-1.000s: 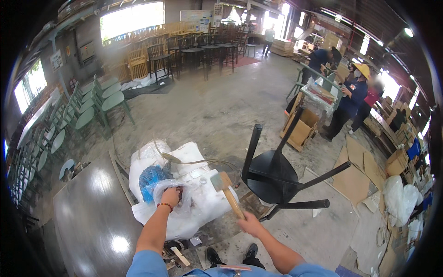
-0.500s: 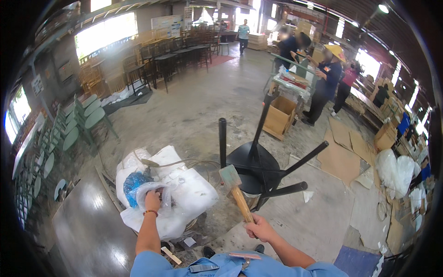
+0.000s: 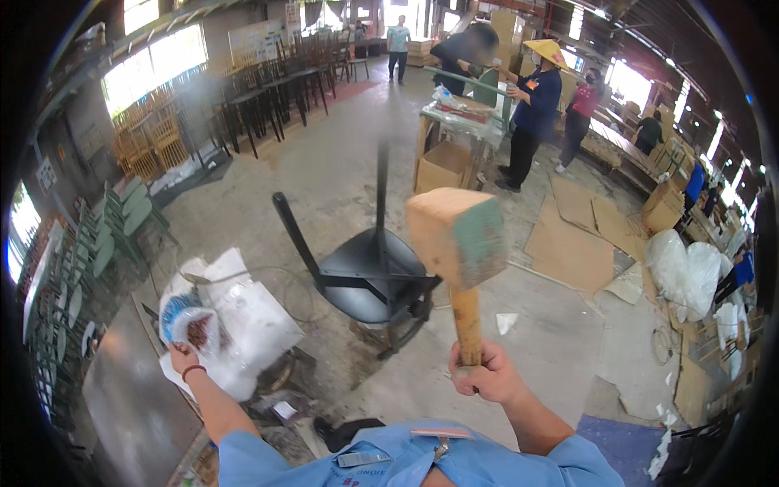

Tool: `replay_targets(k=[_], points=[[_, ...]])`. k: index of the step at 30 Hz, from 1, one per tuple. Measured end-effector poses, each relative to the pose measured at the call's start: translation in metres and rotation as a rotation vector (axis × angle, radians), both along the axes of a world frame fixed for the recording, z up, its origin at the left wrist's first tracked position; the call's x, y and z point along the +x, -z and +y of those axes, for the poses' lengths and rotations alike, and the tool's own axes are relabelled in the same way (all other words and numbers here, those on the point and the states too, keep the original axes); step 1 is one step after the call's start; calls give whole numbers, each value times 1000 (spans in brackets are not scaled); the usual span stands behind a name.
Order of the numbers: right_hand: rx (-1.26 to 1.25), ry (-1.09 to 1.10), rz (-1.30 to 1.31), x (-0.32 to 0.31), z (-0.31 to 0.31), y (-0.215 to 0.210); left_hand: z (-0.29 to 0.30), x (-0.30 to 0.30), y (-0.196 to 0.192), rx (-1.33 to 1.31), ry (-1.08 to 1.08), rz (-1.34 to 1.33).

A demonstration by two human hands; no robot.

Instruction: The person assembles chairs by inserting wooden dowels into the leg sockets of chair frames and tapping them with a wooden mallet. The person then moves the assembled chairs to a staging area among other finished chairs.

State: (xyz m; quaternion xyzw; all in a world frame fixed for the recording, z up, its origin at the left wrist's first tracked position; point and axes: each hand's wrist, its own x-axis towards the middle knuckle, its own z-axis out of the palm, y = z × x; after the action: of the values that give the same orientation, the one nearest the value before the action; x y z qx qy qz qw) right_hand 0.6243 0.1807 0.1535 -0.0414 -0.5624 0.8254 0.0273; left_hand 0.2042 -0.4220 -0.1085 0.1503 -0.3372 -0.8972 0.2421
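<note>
The left hand [image 3: 183, 355] reaches out low to the person's left and rests at the near edge of a clear plastic bag [image 3: 188, 318] of small dark pieces. Whether its fingers are closed on the bag or only touching it cannot be told from this angle. The bag lies on a heap of white plastic sheeting [image 3: 243, 325], which spreads away from that hand toward the middle of the floor. Placed there, the small parts seem kept within easy reach of the free hand.

Beyond the sheeting, between the two hands and farther out, a black chair [image 3: 365, 276] stands upside down, its seat on the floor and its legs in the air, so the underside and leg joints face the person.

The right hand [image 3: 479, 375] is wrapped tight around the lower end of a wooden mallet [image 3: 458, 243]. The handle rises straight up from the fist and the big block head, one face greenish, hangs above it and in front of the chair. Gripping so far down the handle looks suited to a full swing.

Far beyond the mallet, other people [image 3: 535, 105] stand at a workbench with cardboard boxes [image 3: 442, 166].
</note>
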Motion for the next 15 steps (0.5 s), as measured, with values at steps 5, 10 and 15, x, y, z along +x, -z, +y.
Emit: replay_targets(k=[5,10,15], points=[[136,160,125,56,71,21,98,136,56,-583,86,-265],[48,295,-124,62,126,64,272,249,70,168,789,-638],[315,280,-414,-1,157,84,514,307,-44,-302,1509,-652]])
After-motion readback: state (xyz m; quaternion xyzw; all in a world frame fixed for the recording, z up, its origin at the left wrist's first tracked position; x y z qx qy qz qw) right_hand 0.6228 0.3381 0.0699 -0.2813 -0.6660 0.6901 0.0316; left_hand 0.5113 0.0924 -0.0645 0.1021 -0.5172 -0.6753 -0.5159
